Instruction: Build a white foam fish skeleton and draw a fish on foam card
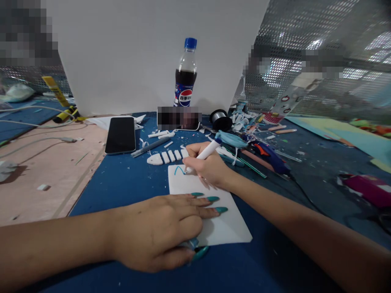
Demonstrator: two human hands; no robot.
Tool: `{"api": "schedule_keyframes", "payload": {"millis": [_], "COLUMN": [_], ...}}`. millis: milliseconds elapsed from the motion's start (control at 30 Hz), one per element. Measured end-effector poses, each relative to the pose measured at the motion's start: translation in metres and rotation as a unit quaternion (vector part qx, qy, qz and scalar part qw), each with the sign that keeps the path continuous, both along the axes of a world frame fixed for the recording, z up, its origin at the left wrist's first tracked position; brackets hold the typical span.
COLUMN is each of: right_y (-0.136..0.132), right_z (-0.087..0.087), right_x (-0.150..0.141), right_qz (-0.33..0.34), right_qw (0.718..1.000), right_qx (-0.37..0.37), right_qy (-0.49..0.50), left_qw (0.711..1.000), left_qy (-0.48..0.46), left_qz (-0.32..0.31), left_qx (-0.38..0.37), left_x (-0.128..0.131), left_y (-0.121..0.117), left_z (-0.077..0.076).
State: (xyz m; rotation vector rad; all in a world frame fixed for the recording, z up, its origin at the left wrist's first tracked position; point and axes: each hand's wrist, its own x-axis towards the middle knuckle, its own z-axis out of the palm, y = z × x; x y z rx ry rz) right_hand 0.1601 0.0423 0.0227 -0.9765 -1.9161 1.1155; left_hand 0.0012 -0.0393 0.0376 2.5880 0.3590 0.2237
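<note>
A white marker (207, 150) with a blue end is in my right hand (210, 165), its tip on the upper left of a white sheet (226, 224). A short blue zigzag line (179, 169) is on the sheet there. My left hand (165, 228) lies across the sheet's left side, several fingers stretched flat on it. Between its thumb and bent index finger is a small blue cap (192, 243), mostly hidden. Just beyond the sheet lies a row of white pieces (168, 156) shaped like a fish skeleton, partly behind my right hand.
Behind are a black phone (121, 135), a Pepsi bottle (185, 77), a wire spool (220, 120) and a white board (128, 53). At right lie a blue glue gun (271, 158) with its cord, white scraps (241, 116) and a magenta packet (366, 189). A cable (39, 142) crosses the left side.
</note>
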Motion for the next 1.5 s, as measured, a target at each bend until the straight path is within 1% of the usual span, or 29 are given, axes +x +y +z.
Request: {"api": "schedule_keyframes", "payload": {"millis": [133,267,333,500,700,1167,1333,1500], "right_y": [0.0004,0.0002,-0.0004,-0.0018,-0.0031,-0.0042,-0.0058,-0.005], "right_z": [-0.0006,-0.0024,-0.0031,-0.0036,-0.0017,-0.0005,0.0003,-0.0003], "right_x": [0.0004,-0.0005,-0.0011,-0.0018,-0.0016,-0.0021,-0.0029,-0.0035], "right_qz": [0.004,-0.031,-0.042,-0.002,0.01,0.009,0.005,0.025], "right_qw": [1.0,0.998,0.997,0.999,0.999,1.0,1.0,0.999], "right_qx": [0.003,0.021,0.014,-0.011,-0.017,-0.008,-0.013,-0.021], "right_qy": [-0.001,0.042,0.061,0.052,0.035,0.017,0.018,0.028], "left_qw": [1.0,1.0,1.0,1.0,0.999,1.0,1.0,1.0], "left_qy": [-0.006,-0.011,-0.011,-0.001,-0.032,0.005,-0.001,-0.015], "left_qz": [-0.001,-0.002,-0.002,-0.001,0.002,0.0,-0.002,0.001], "left_qx": [0.001,0.0,0.003,0.005,-0.002,0.015,0.014,0.014], "left_x": [-0.0002,-0.0007,-0.0007,-0.0002,-0.0004,-0.0005,-0.0001,-0.0003], "left_y": [0.0002,0.0,-0.0001,0.0003,0.0,-0.0005,-0.0003,-0.0005], "left_z": [0.0002,-0.0004,-0.0004,-0.0006,-0.0023,-0.0014,-0.0021,-0.0044]}}
